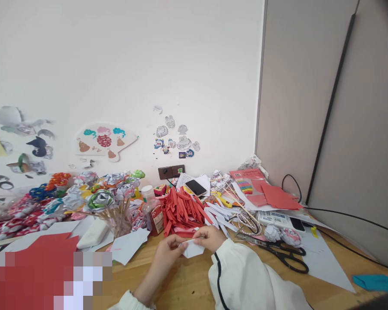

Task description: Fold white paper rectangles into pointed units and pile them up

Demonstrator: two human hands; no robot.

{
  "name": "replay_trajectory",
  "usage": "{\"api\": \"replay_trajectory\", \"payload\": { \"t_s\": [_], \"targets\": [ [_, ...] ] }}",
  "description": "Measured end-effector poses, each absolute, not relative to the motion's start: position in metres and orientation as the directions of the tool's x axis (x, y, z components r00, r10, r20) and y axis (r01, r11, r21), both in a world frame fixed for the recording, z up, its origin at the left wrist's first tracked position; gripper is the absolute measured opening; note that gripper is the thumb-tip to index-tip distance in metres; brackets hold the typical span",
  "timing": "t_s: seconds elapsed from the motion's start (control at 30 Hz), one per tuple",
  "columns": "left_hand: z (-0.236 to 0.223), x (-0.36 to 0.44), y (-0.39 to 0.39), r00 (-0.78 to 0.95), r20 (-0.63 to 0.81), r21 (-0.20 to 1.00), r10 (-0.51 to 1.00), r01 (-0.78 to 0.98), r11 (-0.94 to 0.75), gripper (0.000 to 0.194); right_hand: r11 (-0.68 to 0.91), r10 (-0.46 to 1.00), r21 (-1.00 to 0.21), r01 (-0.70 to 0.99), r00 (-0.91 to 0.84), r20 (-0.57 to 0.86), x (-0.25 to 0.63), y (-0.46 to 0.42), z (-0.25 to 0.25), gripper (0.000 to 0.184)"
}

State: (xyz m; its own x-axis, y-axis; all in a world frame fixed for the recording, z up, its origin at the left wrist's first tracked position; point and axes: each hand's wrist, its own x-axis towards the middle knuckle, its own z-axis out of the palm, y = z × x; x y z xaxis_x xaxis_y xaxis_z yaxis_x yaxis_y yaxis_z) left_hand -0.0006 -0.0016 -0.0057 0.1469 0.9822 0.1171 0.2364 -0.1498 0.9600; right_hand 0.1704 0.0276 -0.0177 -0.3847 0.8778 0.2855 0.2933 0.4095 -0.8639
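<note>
White sleeve (252, 275): closest to you, below and right of the grip, with black piping along it
Left hand (170, 249): pinched closed, thumb and fingertips on the left edge of the white paper (194, 250)
Right hand (211, 237): pinched closed likewise on the upper right edge, so both your hands share one piece
Paper: in the grip itself, small, held low over the wooden table (181, 286); it looks partly folded, though the finer creases are too small to tell
Crease: match the edges before you press, then run one thumb outward from the middle while the other hand steadies the piece
Table: on the near side of the grip, a firm backing if your fold needs more pressure
Red strips (180, 211): heaped just beyond the grip, so mind your knuckles there
White strips (218, 214): beyond and right of the grip, near your right hand
Black scissors (271, 246): right of the grip, lying apart from your fingers
</note>
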Motion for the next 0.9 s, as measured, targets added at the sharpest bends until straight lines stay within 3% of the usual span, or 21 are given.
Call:
{"api": "replay_trajectory", "payload": {
  "t_s": [0.2,0.37,0.57,0.77,0.9],
  "targets": [
    [-0.006,-0.003,-0.001,0.206,0.079,0.963,0.975,0.238,-0.129,0.026,0.407,0.871,-0.863,0.3,-0.413,0.267,0.171,0.03,-0.02,0.017],
    [0.007,-0.002,-0.005,0.208,0.062,0.967,0.976,0.228,-0.11,0.031,0.32,0.83,-0.94,0.119,-0.513,0.218,0.175,0.036,-0.023,0.022],
    [0.012,-0.004,-0.006,0.265,-0.003,0.986,0.964,0.161,-0.042,0.031,0.248,0.731,-0.963,-0.107,-0.632,0.259,0.179,0.042,-0.026,0.032],
    [0.009,-0.005,-0.004,0.247,-0.046,0.986,0.968,0.168,0.004,0.032,0.421,0.815,-0.899,0.123,-0.487,0.315,0.179,0.04,-0.029,0.015],
    [0.008,-0.003,-0.005,0.23,-0.058,0.979,0.971,0.202,0.011,0.032,0.475,0.83,-0.853,0.215,-0.434,0.352,0.179,0.038,-0.025,0.014]
  ]
}}
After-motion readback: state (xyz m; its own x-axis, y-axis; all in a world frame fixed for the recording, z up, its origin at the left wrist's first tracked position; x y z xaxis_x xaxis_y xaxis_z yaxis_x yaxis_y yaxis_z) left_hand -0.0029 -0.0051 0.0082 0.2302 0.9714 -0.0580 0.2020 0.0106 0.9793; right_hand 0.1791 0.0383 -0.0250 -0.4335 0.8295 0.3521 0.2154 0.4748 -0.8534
